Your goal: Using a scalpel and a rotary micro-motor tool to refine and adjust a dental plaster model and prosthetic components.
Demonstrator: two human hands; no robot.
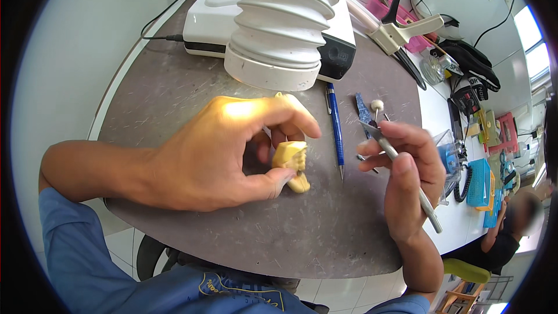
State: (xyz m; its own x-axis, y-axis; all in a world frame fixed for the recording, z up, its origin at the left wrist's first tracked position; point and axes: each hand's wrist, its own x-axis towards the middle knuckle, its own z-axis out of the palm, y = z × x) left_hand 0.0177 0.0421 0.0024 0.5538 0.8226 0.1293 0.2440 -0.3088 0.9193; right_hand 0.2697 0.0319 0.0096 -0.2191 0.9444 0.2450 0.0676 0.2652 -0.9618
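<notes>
We see the left hand [215, 157] closed around a yellow dental cast [290, 163], thumb and fingers pinching it just above the bench [174, 93] near centre. The right hand [407, 180] grips a slim metal hand tool [407, 168], its tip pointing far-left. The cast lies directly left of that tip, near it but apart.

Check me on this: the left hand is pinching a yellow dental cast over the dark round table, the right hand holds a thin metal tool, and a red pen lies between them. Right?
Not quite. The pen is blue, not red, as the head view shows. The rest holds: the left hand pinches the yellow dental cast over the dark round table, and the right hand holds the thin metal tool.
</notes>
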